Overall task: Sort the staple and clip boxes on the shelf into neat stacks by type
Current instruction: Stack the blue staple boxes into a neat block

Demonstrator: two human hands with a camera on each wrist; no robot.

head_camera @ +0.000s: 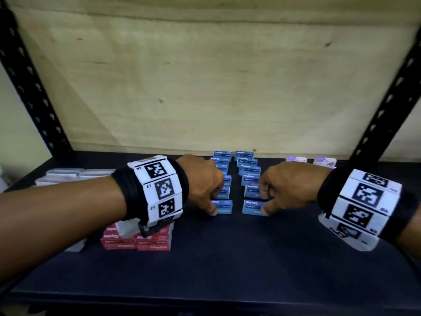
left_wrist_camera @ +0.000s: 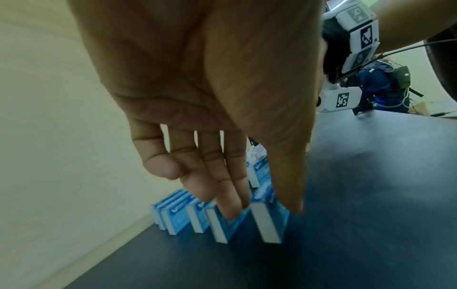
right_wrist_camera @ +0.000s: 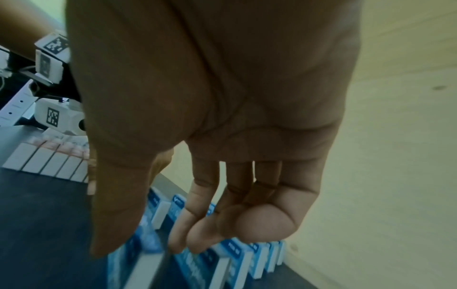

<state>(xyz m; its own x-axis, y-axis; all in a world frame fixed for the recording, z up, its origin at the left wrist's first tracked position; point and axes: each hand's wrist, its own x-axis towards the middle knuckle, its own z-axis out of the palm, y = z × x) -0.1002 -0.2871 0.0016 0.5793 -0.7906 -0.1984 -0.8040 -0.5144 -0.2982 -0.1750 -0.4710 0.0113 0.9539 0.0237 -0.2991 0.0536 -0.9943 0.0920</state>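
Observation:
Two rows of blue staple boxes stand on edge on the dark shelf [head_camera: 227, 270], running from mid-shelf to the back wall. My left hand [head_camera: 216, 202] pinches the front box of the left row [head_camera: 225, 207], thumb on its near face and fingers behind it. The left wrist view shows the same hold of that hand [left_wrist_camera: 262, 211] on the box [left_wrist_camera: 269, 224]. My right hand [head_camera: 263, 201] pinches the front box of the right row [head_camera: 251, 207] in the same way. In the right wrist view its fingers [right_wrist_camera: 183, 244] reach down behind that box [right_wrist_camera: 128, 269].
A stack of red staple boxes [head_camera: 136, 242] lies under my left wrist at the front left. White boxes [head_camera: 75, 174] lie at the far left. Two pale purple boxes [head_camera: 296, 159] sit at the back right. Black uprights flank the shelf, with a plywood wall behind.

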